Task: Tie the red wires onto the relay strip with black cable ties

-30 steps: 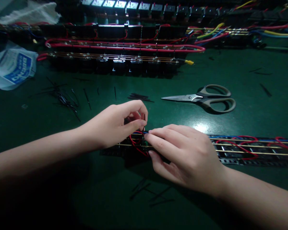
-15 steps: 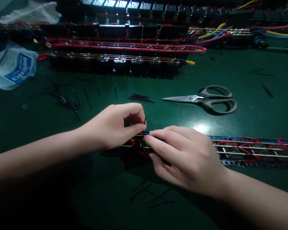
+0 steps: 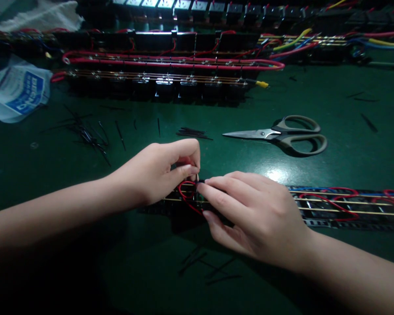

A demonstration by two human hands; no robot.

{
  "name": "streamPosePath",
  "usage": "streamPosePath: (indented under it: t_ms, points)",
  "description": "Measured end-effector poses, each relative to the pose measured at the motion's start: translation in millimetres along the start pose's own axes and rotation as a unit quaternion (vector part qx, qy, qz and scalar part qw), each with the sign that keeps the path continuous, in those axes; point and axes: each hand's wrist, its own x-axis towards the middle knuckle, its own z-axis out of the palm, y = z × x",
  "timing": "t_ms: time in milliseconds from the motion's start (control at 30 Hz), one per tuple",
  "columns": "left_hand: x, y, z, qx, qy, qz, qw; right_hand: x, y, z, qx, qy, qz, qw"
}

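Observation:
My left hand (image 3: pixel 162 173) is closed in a pinch just above the wired strip. What its fingertips hold is mostly hidden; it looks like the end of a thin black cable tie. My right hand (image 3: pixel 256 214) lies over a long black strip (image 3: pixel 335 209) with brass-coloured rods and red and blue wires, its fingers and thumb gripping the strip from both edges. A red wire (image 3: pixel 183 192) loops out between the two hands. The fingertips of both hands nearly meet at the strip's upper edge.
Beyond my hands lie scissors (image 3: pixel 276 134), a small bundle of black ties (image 3: pixel 193 132) and a loose heap (image 3: pixel 85 133). More black pieces (image 3: pixel 213 267) are at the front. Wired black assemblies (image 3: pixel 170 81) and a plastic bag (image 3: pixel 19 89) stand farther back on the green table (image 3: pixel 144 280).
My left hand's fingertips have shifted slightly, and the black tie end that stuck up between them no longer shows. The red wire loop beside them bulges more. My right hand stays in place.

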Motion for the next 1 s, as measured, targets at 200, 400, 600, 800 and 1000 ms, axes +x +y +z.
streamPosePath:
  t_ms: [200, 400, 600, 800, 1000]
  points:
    - [2.4, -5.6, 2.4, -0.005, 0.015, 0.002, 1.0, 0.5, 1.1, -2.2, 0.008, 0.004, -0.004, 1.0]
    - [2.4, -6.2, 2.7, 0.018, 0.008, -0.008, 1.0, 0.5, 0.1, 0.1, 0.001, 0.005, 0.004, 1.0]
    - [2.3, -5.5, 2.5, 0.015, -0.007, -0.007, 1.0, 1.0, -0.2, 1.5, -0.004, -0.002, 0.007, 1.0]
    - [3.1, -7.6, 3.5, 0.027, -0.011, -0.006, 1.0, 1.2, -0.4, 0.7, -0.008, -0.009, 0.007, 1.0]
    - [3.0, -6.6, 3.0, 0.011, -0.023, -0.002, 1.0, 1.8, -0.5, 0.2, 0.0, -0.014, 0.006, 1.0]
